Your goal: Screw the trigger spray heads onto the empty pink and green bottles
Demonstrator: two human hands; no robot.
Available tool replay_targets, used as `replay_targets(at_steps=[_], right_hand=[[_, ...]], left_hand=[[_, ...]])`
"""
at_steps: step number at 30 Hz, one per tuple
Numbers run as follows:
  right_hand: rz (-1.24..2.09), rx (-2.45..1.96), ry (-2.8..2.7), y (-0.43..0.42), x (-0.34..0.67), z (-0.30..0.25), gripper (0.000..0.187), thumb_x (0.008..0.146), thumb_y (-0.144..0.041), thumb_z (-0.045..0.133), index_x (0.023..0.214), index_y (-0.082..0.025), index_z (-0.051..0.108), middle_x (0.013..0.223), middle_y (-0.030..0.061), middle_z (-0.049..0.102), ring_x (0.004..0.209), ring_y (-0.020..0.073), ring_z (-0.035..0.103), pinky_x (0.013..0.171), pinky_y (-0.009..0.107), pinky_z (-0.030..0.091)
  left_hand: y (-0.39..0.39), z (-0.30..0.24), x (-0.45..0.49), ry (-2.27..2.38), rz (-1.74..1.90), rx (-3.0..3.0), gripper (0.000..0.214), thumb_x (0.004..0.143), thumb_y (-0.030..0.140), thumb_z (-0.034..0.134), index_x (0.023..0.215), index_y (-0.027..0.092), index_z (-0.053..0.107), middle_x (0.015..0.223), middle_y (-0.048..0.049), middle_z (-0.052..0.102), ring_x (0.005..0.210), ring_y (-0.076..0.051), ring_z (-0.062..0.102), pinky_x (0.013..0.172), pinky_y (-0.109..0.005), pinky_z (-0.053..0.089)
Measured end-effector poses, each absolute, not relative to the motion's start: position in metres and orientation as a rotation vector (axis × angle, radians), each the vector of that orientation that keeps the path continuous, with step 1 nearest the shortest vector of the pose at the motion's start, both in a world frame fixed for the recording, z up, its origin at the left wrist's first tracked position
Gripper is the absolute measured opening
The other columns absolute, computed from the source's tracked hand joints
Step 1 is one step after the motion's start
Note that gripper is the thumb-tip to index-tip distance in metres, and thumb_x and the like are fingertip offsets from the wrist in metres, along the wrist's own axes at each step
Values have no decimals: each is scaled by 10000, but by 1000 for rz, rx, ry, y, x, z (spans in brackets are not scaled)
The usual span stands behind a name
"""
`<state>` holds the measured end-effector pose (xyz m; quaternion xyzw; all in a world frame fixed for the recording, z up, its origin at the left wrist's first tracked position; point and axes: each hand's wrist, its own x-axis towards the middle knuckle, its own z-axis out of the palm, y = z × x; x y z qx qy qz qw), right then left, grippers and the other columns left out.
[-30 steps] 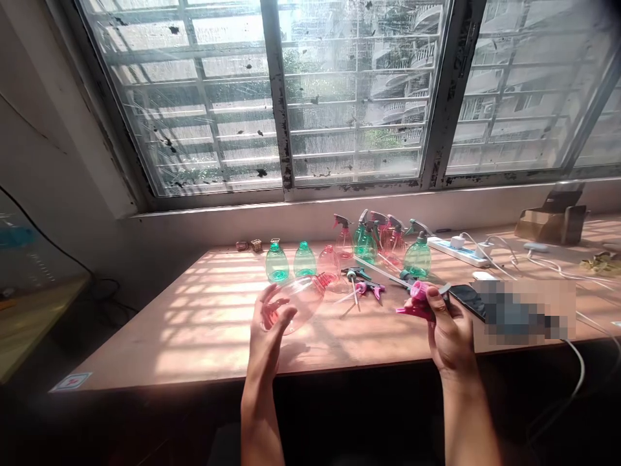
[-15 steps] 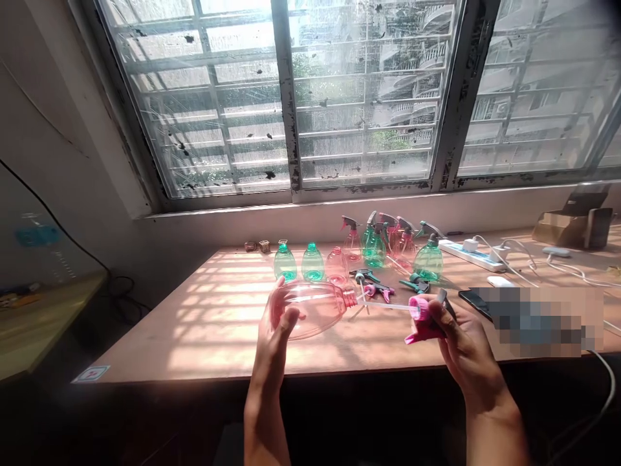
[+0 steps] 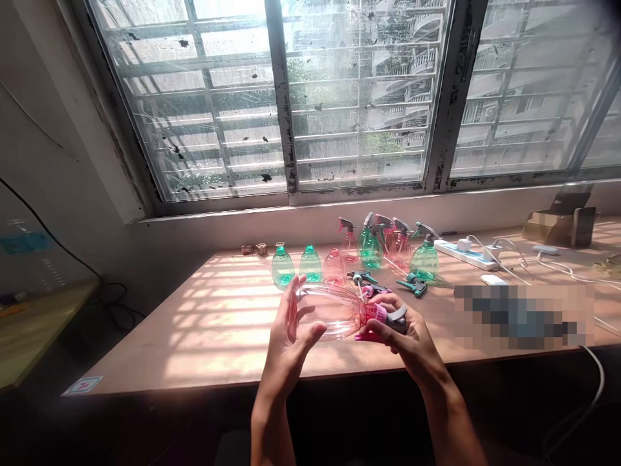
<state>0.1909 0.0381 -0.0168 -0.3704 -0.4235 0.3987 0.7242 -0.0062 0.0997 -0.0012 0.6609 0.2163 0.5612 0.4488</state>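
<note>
A clear pink bottle point(image 3: 334, 310) lies sideways in the air above the table, its neck pointing right. My left hand point(image 3: 295, 336) is wrapped round its base end. With thumb and fingers, my right hand point(image 3: 405, 336) grips a pink and grey spray head point(image 3: 381, 315), whose collar is up against the bottle neck. Whether the threads have engaged I cannot tell. Behind them on the table lie loose spray heads, one green and grey point(image 3: 413, 285), others partly hidden by the right hand. Open-necked bottles stand beyond, two green point(image 3: 283, 265) and one pink point(image 3: 334, 266).
Several bottles with spray heads fitted, among them a green one point(image 3: 424, 262), stand near the window wall. A white power strip point(image 3: 466, 254) with cables runs along the right. A brown holder point(image 3: 557, 223) is at the far right; two small cubes point(image 3: 261, 249) sit at the back left.
My right hand has moved left, bringing the spray head to the bottle neck. The tube that showed between them has gone inside the bottle. My left hand has shifted slightly right.
</note>
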Motion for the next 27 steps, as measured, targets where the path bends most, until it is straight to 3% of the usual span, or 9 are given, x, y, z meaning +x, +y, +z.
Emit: replay_targets(at_steps=[5,8,13,17,20,23,27], right_hand=[[798,-859,-955,36,191,-18,403,747,-446,887,979,-193,676,718,-2,711,567,181,705,527,277,625],[772,-854,-965,36,196,-22,391,764,-443,878,992,-189,686,720,-5,698,590,182,706,540,290,640],[762,-809,-1065,38,197,-24,327,772,-380,887,969,-193,705,828,0,714,695,163,704,672,320,680],[752,-777,-1071,39,192,-23,324,786,-366,880,1000,-195,708,858,5,723,728,155,701,682,294,675],[764,-740,-1009,40,188,-22,358,779,-390,881,1011,-198,689,818,-2,711,712,170,710,669,334,691],[789,-763,-957,40,187,-21,393,785,-428,868,1024,-195,661,723,-12,694,635,177,707,645,361,693],[803,-766,-942,39,186,-19,383,788,-428,864,1012,-193,662,716,-9,702,621,173,704,642,348,689]], left_hand=[[93,-1,-16,626,1185,1658,802,932,496,677,1605,390,254,1711,-42,219,1513,-382,340,1226,-546,313],[92,-3,-22,663,1076,1731,791,968,460,645,1610,433,185,1706,-18,235,1561,-338,235,1256,-559,232],[93,-4,-19,570,1251,1682,753,975,427,646,1604,406,232,1699,-25,264,1566,-287,237,1266,-507,246],[93,0,-9,585,1448,1567,707,909,437,736,1531,309,423,1617,-102,425,1496,-321,393,1238,-510,320],[92,5,-8,597,1463,1637,597,915,416,735,1462,312,522,1605,-80,443,1511,-313,365,1254,-492,294],[89,9,-13,604,1475,1807,530,978,363,655,1484,373,494,1668,-22,337,1557,-292,262,1276,-480,236],[87,9,-23,581,1399,1867,580,1010,347,602,1541,417,377,1688,-16,287,1530,-293,322,1266,-498,252]])
